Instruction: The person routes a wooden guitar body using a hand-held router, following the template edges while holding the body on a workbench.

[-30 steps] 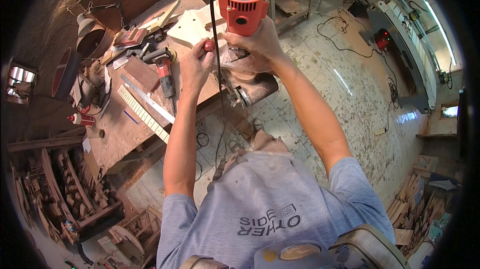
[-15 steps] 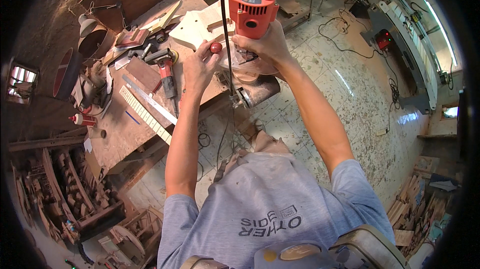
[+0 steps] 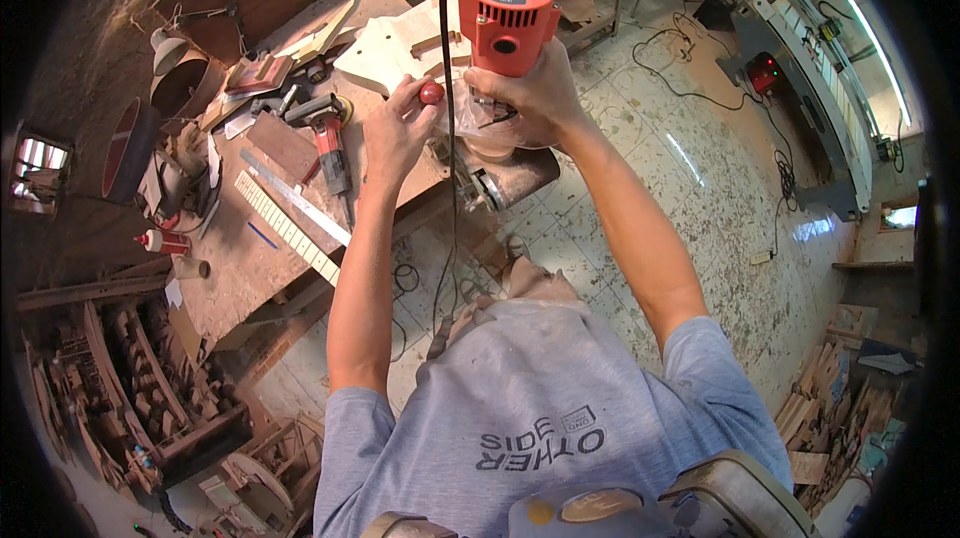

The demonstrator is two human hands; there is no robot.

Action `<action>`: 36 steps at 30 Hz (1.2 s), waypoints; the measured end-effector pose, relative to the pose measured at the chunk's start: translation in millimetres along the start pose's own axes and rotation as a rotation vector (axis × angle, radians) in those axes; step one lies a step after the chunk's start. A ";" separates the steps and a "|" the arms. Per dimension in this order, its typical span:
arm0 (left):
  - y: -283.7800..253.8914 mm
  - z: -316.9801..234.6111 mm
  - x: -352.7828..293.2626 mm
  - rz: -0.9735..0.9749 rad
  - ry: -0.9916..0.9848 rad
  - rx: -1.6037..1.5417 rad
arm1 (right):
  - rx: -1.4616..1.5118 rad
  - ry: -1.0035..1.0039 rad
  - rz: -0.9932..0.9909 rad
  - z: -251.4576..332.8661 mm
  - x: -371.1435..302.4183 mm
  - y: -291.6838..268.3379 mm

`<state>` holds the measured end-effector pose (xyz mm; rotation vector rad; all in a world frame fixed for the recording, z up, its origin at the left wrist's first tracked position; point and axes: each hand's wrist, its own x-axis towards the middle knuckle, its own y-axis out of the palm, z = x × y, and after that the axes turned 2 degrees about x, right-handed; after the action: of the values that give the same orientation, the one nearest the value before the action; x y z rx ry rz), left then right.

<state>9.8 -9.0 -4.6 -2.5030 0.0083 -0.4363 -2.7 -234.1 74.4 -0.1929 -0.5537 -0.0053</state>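
A red-orange router (image 3: pixel 507 23) stands at the far end of my reach, over the near right part of a pale wooden guitar body (image 3: pixel 385 53). My right hand (image 3: pixel 545 88) wraps round the router's lower right side. My left hand (image 3: pixel 396 128) pinches the round red knob (image 3: pixel 431 92) on the router's left side. A black cable (image 3: pixel 449 138) hangs in front of the router, between my hands. The router's clear base (image 3: pixel 470 118) is partly covered by my hands, and its bit cannot be seen.
On the workbench (image 3: pixel 230 283) to the left lie an angle grinder (image 3: pixel 331 153), a metal ruler (image 3: pixel 290 196), a slotted fretboard (image 3: pixel 285 228) and a red-and-white bottle (image 3: pixel 163 242). A dusty cylindrical machine part (image 3: pixel 520 178) juts out below the router. Cables (image 3: pixel 785 173) trail over the tiled floor at right.
The router and my right hand have shifted very slightly to the right relative to the guitar body. Both hands keep their hold.
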 end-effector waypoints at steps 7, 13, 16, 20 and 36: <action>2.3 -2.9 1.5 -0.024 -0.059 -0.035 | -0.051 -0.027 0.036 -13.3 11.1 -1.0; 2.1 0.0 1.1 -0.039 -0.070 -0.103 | -0.016 -0.066 0.069 -18.7 17.8 1.6; 4.9 0.6 -1.0 -0.079 -0.077 -0.173 | 0.066 -0.082 0.054 -21.8 18.4 3.8; 4.2 3.4 1.1 -0.074 -0.057 -0.101 | 0.111 -0.048 0.076 -12.6 18.5 4.2; 3.1 -1.8 0.1 -0.054 -0.075 -0.039 | 0.027 -0.055 0.071 -16.0 18.2 0.7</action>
<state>9.6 -12.5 -4.9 -2.5612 -0.0808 -0.3676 21.3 -235.5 70.4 -0.1864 -0.6014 0.0769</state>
